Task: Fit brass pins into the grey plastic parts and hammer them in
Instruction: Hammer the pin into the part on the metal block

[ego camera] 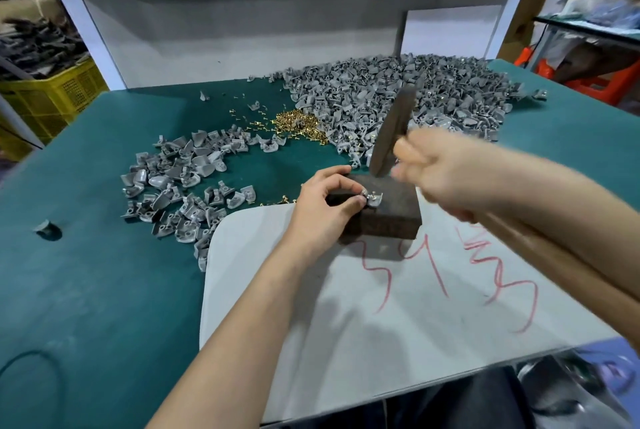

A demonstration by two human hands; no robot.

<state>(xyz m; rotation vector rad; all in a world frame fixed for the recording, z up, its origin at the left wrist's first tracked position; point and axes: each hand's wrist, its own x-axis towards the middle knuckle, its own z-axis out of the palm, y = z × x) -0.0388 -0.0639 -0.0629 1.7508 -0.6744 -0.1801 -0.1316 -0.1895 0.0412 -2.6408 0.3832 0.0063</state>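
A dark metal block (388, 217) stands on a white board (381, 318). On its top lies a small grey plastic part (373, 199) with a pin in it. My left hand (323, 207) pinches that part at its left end and rests on the block. My right hand (446, 174), blurred, grips the wooden handle of a hammer; its dark head (393, 132) is raised above the block. A heap of brass pins (298, 125) lies on the green table behind.
A big pile of grey parts (415, 96) fills the back right of the green table (86, 273). A smaller spread of grey parts (183, 186) lies left of the block. One stray part (46, 228) sits far left. A yellow crate (52, 96) stands beyond the table.
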